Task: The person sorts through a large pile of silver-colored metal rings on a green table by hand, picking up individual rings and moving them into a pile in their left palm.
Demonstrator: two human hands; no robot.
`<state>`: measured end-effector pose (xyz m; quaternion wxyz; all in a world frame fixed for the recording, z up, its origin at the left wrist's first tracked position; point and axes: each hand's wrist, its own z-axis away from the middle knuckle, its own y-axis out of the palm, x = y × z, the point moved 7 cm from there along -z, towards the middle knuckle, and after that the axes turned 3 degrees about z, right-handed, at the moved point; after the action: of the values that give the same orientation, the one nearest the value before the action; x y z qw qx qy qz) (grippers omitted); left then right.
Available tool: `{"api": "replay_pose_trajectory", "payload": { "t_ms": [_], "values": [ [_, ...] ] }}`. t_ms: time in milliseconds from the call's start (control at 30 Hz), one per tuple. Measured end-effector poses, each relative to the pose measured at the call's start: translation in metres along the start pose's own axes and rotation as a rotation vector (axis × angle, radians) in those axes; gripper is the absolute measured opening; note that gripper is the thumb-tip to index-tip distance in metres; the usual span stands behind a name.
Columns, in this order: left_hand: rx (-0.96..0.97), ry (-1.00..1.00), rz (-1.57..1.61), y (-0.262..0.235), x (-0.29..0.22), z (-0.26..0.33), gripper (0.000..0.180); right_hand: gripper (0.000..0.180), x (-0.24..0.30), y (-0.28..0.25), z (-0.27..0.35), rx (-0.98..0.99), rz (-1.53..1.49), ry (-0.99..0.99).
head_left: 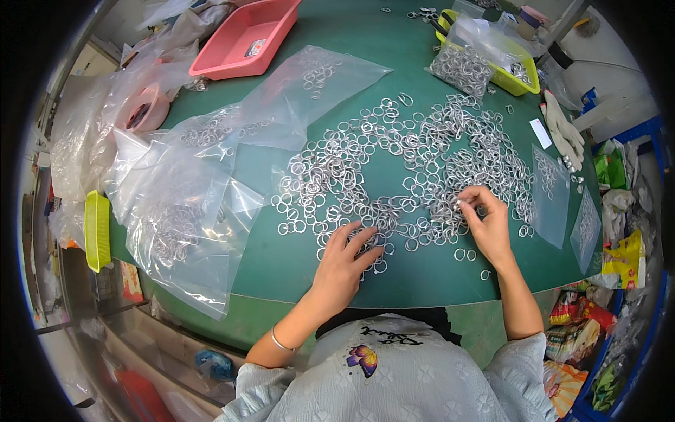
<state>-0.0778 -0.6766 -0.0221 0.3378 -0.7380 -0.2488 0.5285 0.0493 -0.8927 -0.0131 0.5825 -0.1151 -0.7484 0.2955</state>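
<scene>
Many small silver metal rings [330,169] lie in a loose, spread-out heap on a green table. My left hand [342,261] rests at the near edge of the heap, its fingers spread and touching several rings. At the right part of the pile is my right hand [489,224], with thumb and forefinger pinched together among the rings. What sits between those fingertips is too small and hidden to make out. A few single rings, such as one ring [485,275], lie apart by my right wrist.
Clear plastic bags [190,218] with rings inside cover the table's left side. A pink tray [246,42] stands at the far left, and a yellow-green basket [517,83] with a bag of rings [460,70] at the far right. Work gloves [562,130] and small flat bags [550,200] line the right edge.
</scene>
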Motion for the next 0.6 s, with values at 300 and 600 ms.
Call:
{"api": "replay_pose_trajectory", "payload": {
  "t_ms": [300, 600],
  "values": [
    [-0.105, -0.023, 0.093, -0.014, -0.018, -0.005, 0.037, 0.024, 0.052, 0.022, -0.006, 0.027, 0.291, -0.310],
    [-0.056, -0.146, -0.115, -0.013, 0.015, 0.014, 0.035, 0.010, 0.055, 0.043, -0.012, 0.089, 0.333, -0.361]
  ]
}}
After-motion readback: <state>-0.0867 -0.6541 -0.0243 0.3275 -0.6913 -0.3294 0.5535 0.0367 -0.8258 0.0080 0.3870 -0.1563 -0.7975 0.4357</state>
